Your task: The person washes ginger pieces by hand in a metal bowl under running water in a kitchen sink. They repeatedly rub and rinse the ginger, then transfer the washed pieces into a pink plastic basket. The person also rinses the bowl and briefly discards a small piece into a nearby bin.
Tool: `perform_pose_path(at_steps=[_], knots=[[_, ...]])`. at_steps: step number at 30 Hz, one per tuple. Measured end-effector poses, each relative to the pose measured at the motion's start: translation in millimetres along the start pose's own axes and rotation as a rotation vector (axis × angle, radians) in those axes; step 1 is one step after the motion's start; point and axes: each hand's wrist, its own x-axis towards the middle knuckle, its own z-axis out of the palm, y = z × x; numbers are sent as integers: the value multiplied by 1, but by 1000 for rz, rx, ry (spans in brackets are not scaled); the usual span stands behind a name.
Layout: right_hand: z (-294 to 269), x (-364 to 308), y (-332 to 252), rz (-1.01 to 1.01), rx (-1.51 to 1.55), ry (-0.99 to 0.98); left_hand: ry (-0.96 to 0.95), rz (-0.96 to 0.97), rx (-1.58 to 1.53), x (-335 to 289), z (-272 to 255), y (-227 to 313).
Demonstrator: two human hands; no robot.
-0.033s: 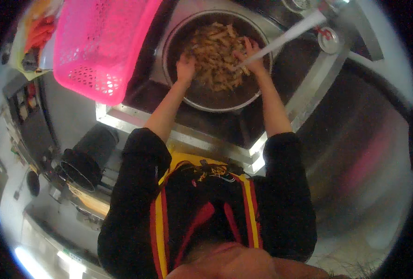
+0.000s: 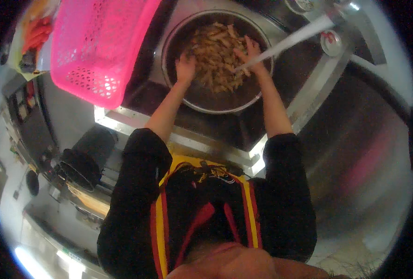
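Observation:
A large round metal basin stands in a sink and holds water and many yellowish-brown, elongated pieces of food, whose exact kind I cannot make out. My left hand is at the basin's left side, its fingers apart and their tips at the edge of the pieces. On the right side, my right hand spreads its fingers over the pieces. Neither hand visibly grips anything. A pale stream of water slants down from the upper right, past my right hand, into the basin.
A pink perforated plastic basket stands left of the basin. The sink's metal rim runs between me and the basin. A can rests at the upper right, near the tap. Orange-red items lie at the far left; a black bin stands below.

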Motion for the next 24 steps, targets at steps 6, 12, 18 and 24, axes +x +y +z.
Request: perform_pose_path(at_steps=[6, 12, 18, 24], knots=[[71, 14, 5, 126, 213, 55, -189, -20, -391, 15, 14, 6], [121, -23, -34, 307, 635, -156, -391, -287, -776, 15, -6, 44], [67, -35, -73, 493, 373, -157, -452, -70, -356, 36, 9, 60], [17, -27, -27, -71, -465, 149, -158, 25, 168, 44, -3, 54]])
